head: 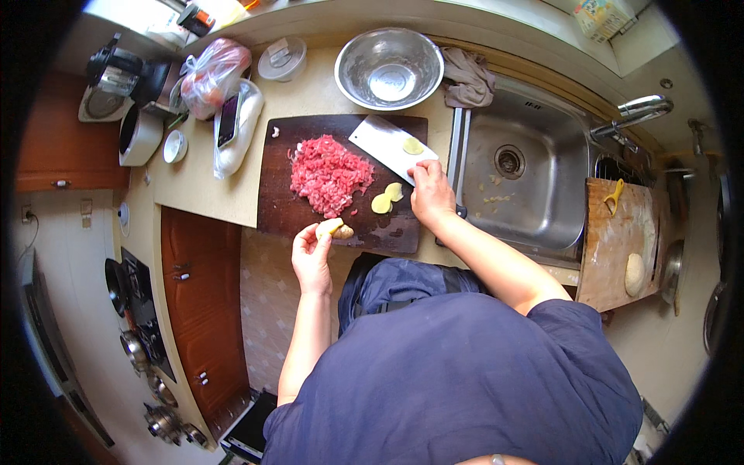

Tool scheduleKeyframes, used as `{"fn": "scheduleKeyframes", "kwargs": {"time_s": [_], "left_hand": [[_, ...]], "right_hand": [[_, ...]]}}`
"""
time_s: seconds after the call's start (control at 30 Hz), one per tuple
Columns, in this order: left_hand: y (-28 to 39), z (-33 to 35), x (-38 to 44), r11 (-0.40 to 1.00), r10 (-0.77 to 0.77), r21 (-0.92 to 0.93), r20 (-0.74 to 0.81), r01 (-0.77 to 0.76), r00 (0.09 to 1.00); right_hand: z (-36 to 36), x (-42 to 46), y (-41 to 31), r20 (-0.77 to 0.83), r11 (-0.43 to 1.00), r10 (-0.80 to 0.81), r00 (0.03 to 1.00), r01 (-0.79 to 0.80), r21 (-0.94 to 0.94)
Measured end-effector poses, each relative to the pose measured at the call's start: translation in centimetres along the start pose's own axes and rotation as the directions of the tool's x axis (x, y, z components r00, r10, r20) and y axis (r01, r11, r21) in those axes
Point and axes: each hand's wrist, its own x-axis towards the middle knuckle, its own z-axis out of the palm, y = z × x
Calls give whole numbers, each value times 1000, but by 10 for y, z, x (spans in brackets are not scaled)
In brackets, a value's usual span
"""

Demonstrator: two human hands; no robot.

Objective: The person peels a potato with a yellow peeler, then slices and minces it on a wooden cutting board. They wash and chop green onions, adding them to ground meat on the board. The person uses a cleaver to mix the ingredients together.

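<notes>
My left hand [312,256] holds a knob of ginger [343,232], partly peeled, pinched between thumb and fingers at the near edge of the dark wooden cutting board [279,200]. Over the lower right end of a cleaver [378,139] lies my right hand [433,192], fingers bent at the blade; it hides most of the handle, and whether it grips is unclear. The blade rests flat on the board with one pale ginger slice [412,146] on it. Two more ginger slices [382,203] overlap beside my right hand. A heap of minced raw meat [330,174] sits mid-board.
Behind the board stands a steel bowl [356,70], with a grey cloth [468,81] beside it. The steel sink [540,192] at right contains peel scraps. A yellow peeler [614,196] and dough [634,274] lie on a wooden board [604,250]. A phone [229,121] rests on a bag [238,148].
</notes>
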Motion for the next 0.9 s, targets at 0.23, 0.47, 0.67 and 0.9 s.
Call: {"fn": "scheduleKeyframes", "kwargs": {"time_s": [0.23, 0.47, 0.67, 0.9], "left_hand": [[14, 33, 22, 999, 53, -12, 211, -52, 976], [6, 106, 27, 998, -55, 41, 532, 39, 845], [-26, 169, 16, 966, -208, 257, 703, 30, 680], [-36, 201, 24, 962, -255, 258, 714, 94, 652]], "right_hand": [[-2, -1, 0, 47, 983, -74, 996, 81, -164], [-19, -49, 1, 359, 343, 69, 931, -360, 868], [-78, -97, 74, 380, -79, 428, 820, -385, 919], [-230, -209, 391, 23, -140, 914, 404, 264, 954]]}}
